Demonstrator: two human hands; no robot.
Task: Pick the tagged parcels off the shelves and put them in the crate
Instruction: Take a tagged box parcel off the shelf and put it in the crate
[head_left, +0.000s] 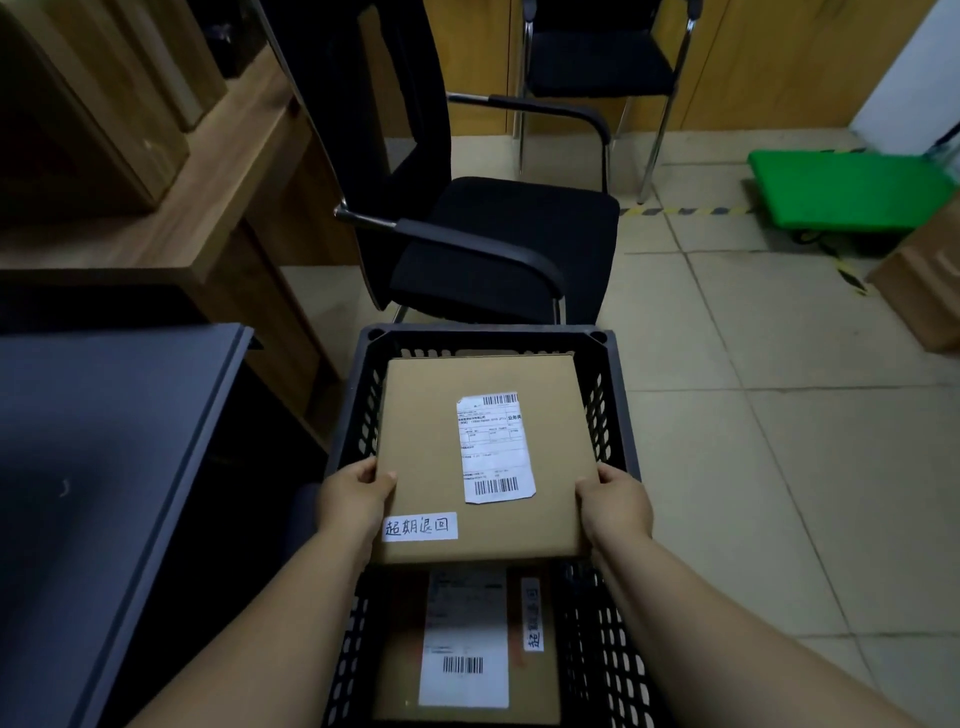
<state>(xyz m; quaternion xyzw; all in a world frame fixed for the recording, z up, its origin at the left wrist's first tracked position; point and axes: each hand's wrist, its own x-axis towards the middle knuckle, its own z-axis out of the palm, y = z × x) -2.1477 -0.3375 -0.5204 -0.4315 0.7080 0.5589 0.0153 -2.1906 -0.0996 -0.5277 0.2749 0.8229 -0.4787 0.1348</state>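
While both hands grip it, a flat cardboard parcel (431, 447) hovers over the black crate (618, 415) at lower centre.

The perforated crate stands on pale floor tiles (779, 441), below a black chair (498, 244) at upper centre. Left hand (353, 499) and right hand (615, 506) clamp the parcel's near corners. A shipping label (496, 447) and a handwritten tag (420, 526) sit on top. A second parcel (467, 644) lies inside, lower down.
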